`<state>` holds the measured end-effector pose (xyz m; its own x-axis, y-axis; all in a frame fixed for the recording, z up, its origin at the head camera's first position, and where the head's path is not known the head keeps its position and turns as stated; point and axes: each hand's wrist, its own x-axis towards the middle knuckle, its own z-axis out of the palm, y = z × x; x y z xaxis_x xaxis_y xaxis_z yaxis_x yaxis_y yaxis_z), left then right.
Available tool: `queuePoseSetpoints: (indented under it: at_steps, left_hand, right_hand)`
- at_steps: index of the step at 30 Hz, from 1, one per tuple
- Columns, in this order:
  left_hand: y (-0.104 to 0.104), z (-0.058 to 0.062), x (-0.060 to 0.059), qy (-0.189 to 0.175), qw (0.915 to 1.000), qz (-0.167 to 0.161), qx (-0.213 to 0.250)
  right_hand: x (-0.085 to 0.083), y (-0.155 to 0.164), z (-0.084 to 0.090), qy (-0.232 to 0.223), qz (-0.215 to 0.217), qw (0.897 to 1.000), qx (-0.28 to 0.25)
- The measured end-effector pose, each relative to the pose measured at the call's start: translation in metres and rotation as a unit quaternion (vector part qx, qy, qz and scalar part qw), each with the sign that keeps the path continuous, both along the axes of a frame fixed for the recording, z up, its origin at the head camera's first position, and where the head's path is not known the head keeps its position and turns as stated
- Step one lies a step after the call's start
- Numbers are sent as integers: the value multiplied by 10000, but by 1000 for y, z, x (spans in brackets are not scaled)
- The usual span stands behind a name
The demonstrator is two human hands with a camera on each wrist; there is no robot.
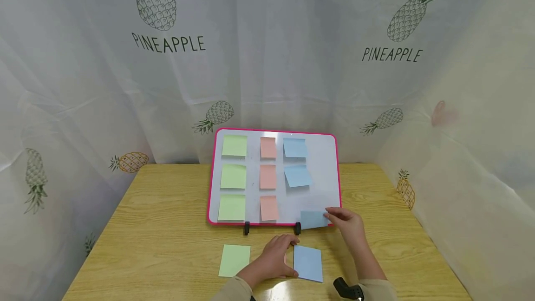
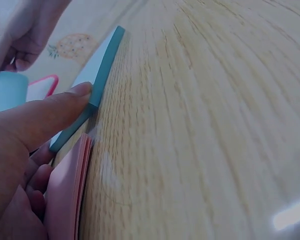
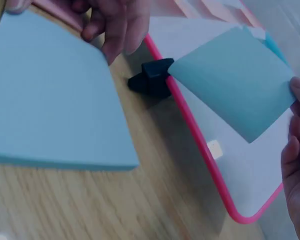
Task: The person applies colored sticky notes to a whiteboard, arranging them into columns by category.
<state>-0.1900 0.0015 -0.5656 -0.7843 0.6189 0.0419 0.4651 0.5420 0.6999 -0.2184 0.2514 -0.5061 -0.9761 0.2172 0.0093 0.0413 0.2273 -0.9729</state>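
A pink-framed whiteboard (image 1: 322, 185) leans at the back of the wooden table, with columns of green, pink and blue sticky notes on it. My right hand (image 1: 328, 215) pinches a loose blue note (image 1: 313, 219) by its right edge, in front of the board's lower right corner (image 3: 240, 165). In the right wrist view the blue note (image 3: 235, 80) hangs over the frame beside my right hand (image 3: 294, 95). My left hand (image 1: 277, 257) lies over a pink pad (image 2: 65, 200). Its thumb (image 2: 65, 107) touches the side of the blue pad (image 2: 102, 70) to its right.
A green pad (image 1: 234, 260) lies left of my left hand and the blue pad (image 1: 308, 264) lies to its right. Two black clips (image 1: 297, 228) prop the board's lower edge. Pineapple-print curtains close in the table's back and sides. A black wrist mount (image 1: 344, 288) sits at the front edge.
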Motion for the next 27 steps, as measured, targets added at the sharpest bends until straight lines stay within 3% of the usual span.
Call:
queuePoseSetpoints:
  at_steps: [8,13,17,19,23,25,27]
  left_hand:
    - [2,-1,3,298,9991,78,-294]
    - [5,5,7,446,9982,168,-366]
    - [4,16,8,1032,9941,319,-94]
    - [3,23,7,1638,9853,381,294]
    - [-1,39,-3,2761,9539,537,1044]
    - [-3,46,-10,2960,9451,639,1228]
    - [-4,52,-19,2999,9425,758,1267]
  right_hand:
    - [-5,-10,3,525,61,9961,-701]
    - [-5,-16,-2,864,294,9916,-921]
    - [-6,-21,-10,1131,523,9865,-1067]
    - [-7,-23,-13,1227,645,9836,-1154]
    - [-8,-25,-17,1334,766,9780,-1412]
    - [-9,-25,-18,1339,789,9759,-1532]
    - [-11,-25,-19,1300,810,9752,-1596]
